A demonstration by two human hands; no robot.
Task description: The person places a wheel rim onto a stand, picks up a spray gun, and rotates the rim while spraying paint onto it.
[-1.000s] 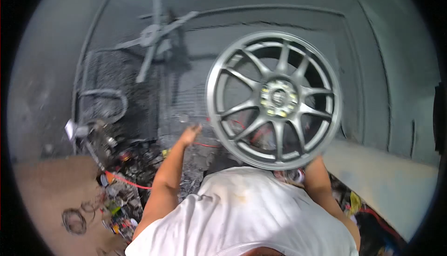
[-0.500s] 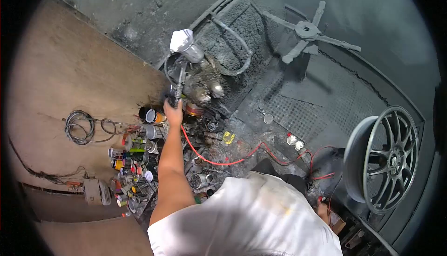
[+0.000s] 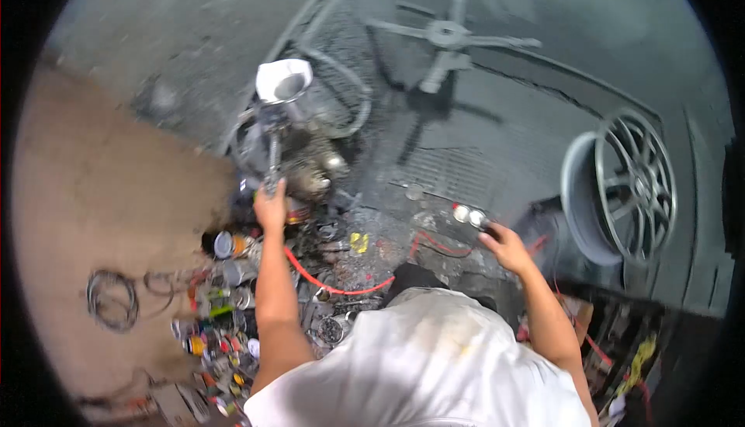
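My left hand [image 3: 270, 208] is wrapped round the handle of a spray gun [image 3: 274, 155], held up at arm's length. On top of the gun sits a metal cup with a white paper-like strainer [image 3: 273, 80] in it. A red hose [image 3: 330, 286] runs below that forearm. My right hand [image 3: 508, 248] is raised in front of me, slightly blurred, with fingers partly apart and nothing visible in them. Just beyond its fingertips in the picture are two small round pale lids or cups [image 3: 469, 215]; I cannot tell whether it touches them.
A grey multi-spoke wheel rim [image 3: 636, 186] stands at the right. Behind it is a paint-crusted stand with several arms [image 3: 448, 34]. Many paint cans [image 3: 233, 272] crowd the lower left. A coiled cable [image 3: 112, 300] lies on the brown surface.
My right hand has risen from low beside my body to out in front, near the small lids. My left hand still holds the spray gun. The view has turned and shifted.
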